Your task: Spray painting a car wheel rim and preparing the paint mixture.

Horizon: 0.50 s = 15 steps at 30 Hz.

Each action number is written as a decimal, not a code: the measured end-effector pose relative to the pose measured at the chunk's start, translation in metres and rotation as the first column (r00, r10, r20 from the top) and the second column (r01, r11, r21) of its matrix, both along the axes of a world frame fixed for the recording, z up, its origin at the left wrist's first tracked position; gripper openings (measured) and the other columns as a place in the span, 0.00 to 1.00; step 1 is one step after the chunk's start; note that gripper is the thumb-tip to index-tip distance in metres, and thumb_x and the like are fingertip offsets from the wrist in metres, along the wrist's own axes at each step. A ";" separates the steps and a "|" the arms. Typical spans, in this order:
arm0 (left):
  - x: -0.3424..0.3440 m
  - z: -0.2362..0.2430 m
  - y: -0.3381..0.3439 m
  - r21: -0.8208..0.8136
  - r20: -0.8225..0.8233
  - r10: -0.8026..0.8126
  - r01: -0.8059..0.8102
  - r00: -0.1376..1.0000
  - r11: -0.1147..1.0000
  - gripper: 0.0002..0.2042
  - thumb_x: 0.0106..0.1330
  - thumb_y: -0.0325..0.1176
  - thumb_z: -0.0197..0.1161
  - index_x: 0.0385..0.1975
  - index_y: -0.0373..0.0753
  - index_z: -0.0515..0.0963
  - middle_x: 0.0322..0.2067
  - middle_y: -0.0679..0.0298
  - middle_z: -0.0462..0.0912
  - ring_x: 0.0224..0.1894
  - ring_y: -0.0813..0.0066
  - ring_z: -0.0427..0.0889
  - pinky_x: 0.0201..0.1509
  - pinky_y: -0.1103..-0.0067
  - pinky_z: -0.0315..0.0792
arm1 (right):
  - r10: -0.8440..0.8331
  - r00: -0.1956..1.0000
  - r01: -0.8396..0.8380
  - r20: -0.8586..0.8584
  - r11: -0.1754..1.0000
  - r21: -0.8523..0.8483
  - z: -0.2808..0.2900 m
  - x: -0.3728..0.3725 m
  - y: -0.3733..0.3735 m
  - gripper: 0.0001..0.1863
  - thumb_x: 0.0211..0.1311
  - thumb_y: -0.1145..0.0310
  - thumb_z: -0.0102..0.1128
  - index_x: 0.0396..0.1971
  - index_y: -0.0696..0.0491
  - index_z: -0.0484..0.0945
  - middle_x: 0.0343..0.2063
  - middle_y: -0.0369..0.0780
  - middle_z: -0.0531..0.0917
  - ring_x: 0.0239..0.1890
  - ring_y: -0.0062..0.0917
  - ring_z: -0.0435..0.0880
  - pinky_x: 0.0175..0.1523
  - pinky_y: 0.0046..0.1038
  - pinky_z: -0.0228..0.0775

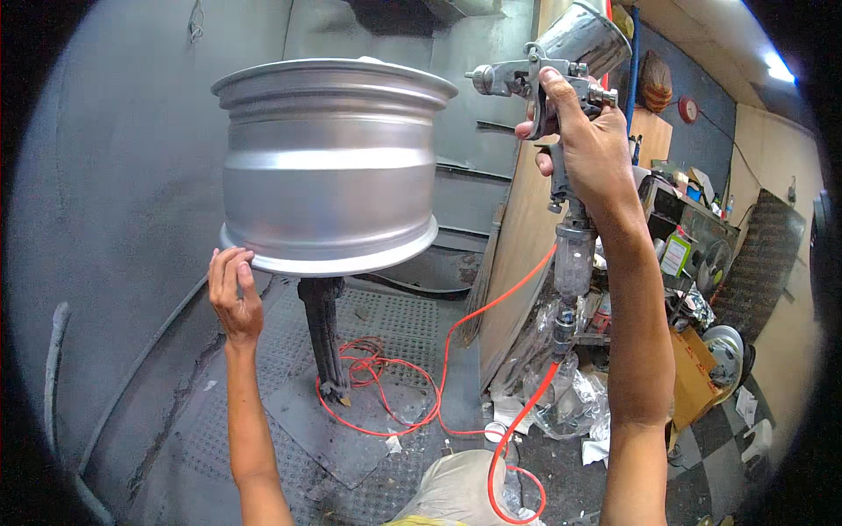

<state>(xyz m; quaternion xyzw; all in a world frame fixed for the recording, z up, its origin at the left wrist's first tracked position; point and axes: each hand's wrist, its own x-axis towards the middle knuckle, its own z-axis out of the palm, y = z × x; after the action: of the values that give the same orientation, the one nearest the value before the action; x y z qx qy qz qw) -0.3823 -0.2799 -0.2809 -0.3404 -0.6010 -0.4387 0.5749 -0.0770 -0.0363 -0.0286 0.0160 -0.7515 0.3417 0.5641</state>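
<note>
A silver wheel rim (329, 188) sits level on top of a dark stand (323, 337). My left hand (235, 294) touches the rim's lower left edge with its fingertips, fingers stretched and slightly spread. Raised at the upper right, my right hand (592, 145) is wrapped round a spray gun (561, 96). The gun's nozzle points left toward the upper part of the rim, with a gap between them. A tilted metal cup (583, 39) sits on top of the gun. Below its handle hang a clear filter bowl (574, 261) and a red air hose (526, 421).
Red hose loops (377, 386) lie on the perforated floor mat (289, 351) around the stand's base. Grey booth walls (123, 158) enclose the left and back. At right are a wooden board (517, 263), crumpled clear plastic (566, 399), a cardboard box (693, 373) and a cluttered shelf (702, 219).
</note>
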 end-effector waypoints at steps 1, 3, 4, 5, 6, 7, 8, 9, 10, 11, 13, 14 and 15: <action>-0.002 -0.002 0.003 0.000 -0.002 -0.001 0.001 1.000 1.000 0.16 0.77 0.34 0.50 0.38 0.30 0.83 0.42 0.53 0.85 0.50 0.53 0.83 0.71 0.52 0.67 | -0.001 1.000 0.001 -0.002 1.000 0.000 0.000 0.001 -0.001 0.19 0.76 0.54 0.60 0.42 0.58 0.81 0.29 0.39 0.84 0.29 0.23 0.88 0.18 0.19 0.73; -0.004 -0.005 0.007 0.058 0.000 -0.017 0.017 1.000 0.998 0.15 0.76 0.33 0.50 0.39 0.31 0.83 0.43 0.53 0.85 0.51 0.53 0.83 0.73 0.51 0.65 | 0.046 0.998 -0.046 -0.045 0.999 -0.004 -0.001 0.004 -0.006 0.19 0.76 0.54 0.60 0.41 0.58 0.81 0.28 0.39 0.82 0.30 0.23 0.88 0.18 0.19 0.73; 0.000 -0.007 0.012 0.055 -0.003 -0.018 0.018 1.000 0.998 0.15 0.76 0.33 0.50 0.39 0.31 0.83 0.43 0.53 0.85 0.51 0.53 0.83 0.73 0.51 0.65 | 0.045 0.998 -0.046 -0.048 0.999 -0.007 -0.002 0.005 -0.007 0.19 0.76 0.54 0.60 0.41 0.58 0.81 0.28 0.39 0.82 0.30 0.23 0.88 0.18 0.19 0.73; 0.010 -0.009 0.014 0.046 -0.048 -0.003 0.005 0.999 0.999 0.14 0.75 0.33 0.51 0.39 0.32 0.84 0.42 0.53 0.85 0.51 0.54 0.84 0.72 0.50 0.66 | 0.056 0.998 -0.056 -0.031 0.998 -0.013 -0.002 0.006 -0.011 0.19 0.75 0.54 0.60 0.41 0.58 0.81 0.28 0.39 0.83 0.30 0.23 0.88 0.18 0.20 0.72; 0.019 -0.009 0.017 0.037 -0.093 0.012 -0.009 0.996 0.999 0.14 0.74 0.33 0.52 0.38 0.33 0.84 0.42 0.54 0.85 0.51 0.54 0.84 0.72 0.50 0.66 | 0.066 0.998 -0.067 -0.014 0.998 -0.020 -0.003 0.007 -0.014 0.19 0.75 0.54 0.60 0.42 0.58 0.81 0.29 0.40 0.83 0.30 0.23 0.89 0.18 0.20 0.72; 0.027 -0.008 0.025 0.036 -0.095 0.008 -0.005 0.995 0.999 0.14 0.74 0.33 0.52 0.38 0.33 0.84 0.42 0.54 0.85 0.51 0.54 0.84 0.72 0.50 0.66 | 0.062 0.998 -0.063 -0.016 0.998 -0.021 -0.003 0.010 -0.014 0.19 0.75 0.54 0.60 0.42 0.58 0.81 0.29 0.40 0.83 0.30 0.23 0.89 0.18 0.20 0.72; 0.037 -0.006 0.031 0.006 -0.098 0.007 -0.006 0.995 1.000 0.13 0.72 0.33 0.53 0.38 0.33 0.84 0.41 0.54 0.85 0.50 0.55 0.84 0.72 0.50 0.67 | 0.092 0.996 -0.092 -0.018 0.996 -0.014 -0.003 0.012 -0.012 0.19 0.75 0.54 0.61 0.42 0.58 0.81 0.30 0.40 0.84 0.31 0.23 0.89 0.18 0.20 0.72; 0.046 -0.005 0.038 -0.023 -0.100 0.006 -0.008 0.995 1.000 0.12 0.71 0.33 0.54 0.37 0.34 0.84 0.40 0.54 0.85 0.50 0.56 0.84 0.72 0.50 0.67 | 0.121 0.992 -0.121 -0.021 0.993 -0.007 -0.004 0.015 -0.012 0.19 0.75 0.54 0.61 0.42 0.58 0.81 0.31 0.40 0.84 0.31 0.23 0.89 0.18 0.20 0.71; 0.054 -0.004 0.051 -0.030 -0.113 0.005 -0.008 0.994 1.000 0.11 0.68 0.34 0.58 0.37 0.35 0.85 0.38 0.55 0.84 0.47 0.56 0.84 0.69 0.53 0.71 | 0.119 0.993 -0.119 -0.021 0.993 -0.009 -0.006 0.019 -0.011 0.19 0.75 0.54 0.61 0.42 0.58 0.81 0.31 0.40 0.84 0.31 0.23 0.89 0.18 0.20 0.71; 0.065 -0.001 0.061 -0.032 -0.114 0.005 -0.009 0.994 0.999 0.11 0.68 0.34 0.58 0.37 0.35 0.85 0.38 0.55 0.84 0.47 0.56 0.84 0.69 0.53 0.71 | 0.122 0.992 -0.123 -0.027 0.992 -0.019 -0.008 0.022 -0.011 0.19 0.75 0.54 0.61 0.43 0.58 0.80 0.31 0.40 0.84 0.31 0.23 0.88 0.18 0.19 0.71; 0.090 0.005 0.086 -0.159 -0.104 -0.080 0.063 0.991 0.985 0.09 0.66 0.33 0.61 0.36 0.36 0.85 0.37 0.56 0.84 0.45 0.54 0.83 0.64 0.55 0.74 | 0.116 0.993 -0.117 -0.033 0.993 -0.032 -0.011 0.027 -0.006 0.18 0.75 0.55 0.61 0.43 0.58 0.80 0.32 0.40 0.84 0.31 0.23 0.88 0.18 0.19 0.70; 0.100 0.009 0.098 -0.187 -0.104 -0.058 0.037 0.993 0.982 0.09 0.65 0.34 0.63 0.36 0.36 0.85 0.37 0.56 0.83 0.44 0.54 0.83 0.61 0.57 0.76 | 0.132 0.990 -0.134 -0.055 0.990 -0.049 -0.014 0.025 -0.001 0.18 0.76 0.55 0.60 0.44 0.58 0.80 0.33 0.40 0.84 0.30 0.23 0.88 0.18 0.19 0.70; 0.111 0.015 0.115 -0.212 -0.103 -0.049 0.026 0.993 0.977 0.09 0.64 0.34 0.66 0.36 0.37 0.85 0.36 0.56 0.83 0.43 0.53 0.83 0.57 0.59 0.77 | 0.133 0.988 -0.138 -0.075 0.988 -0.062 -0.016 0.026 0.002 0.17 0.76 0.56 0.60 0.45 0.57 0.79 0.33 0.40 0.85 0.30 0.22 0.88 0.18 0.19 0.70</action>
<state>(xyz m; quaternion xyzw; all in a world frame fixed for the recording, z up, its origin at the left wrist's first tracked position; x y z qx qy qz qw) -0.2716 -0.1645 -0.2657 -0.4339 -0.6055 -0.3644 0.5588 -0.0514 -0.0340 -0.0447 0.0602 -0.7163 0.4036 0.5660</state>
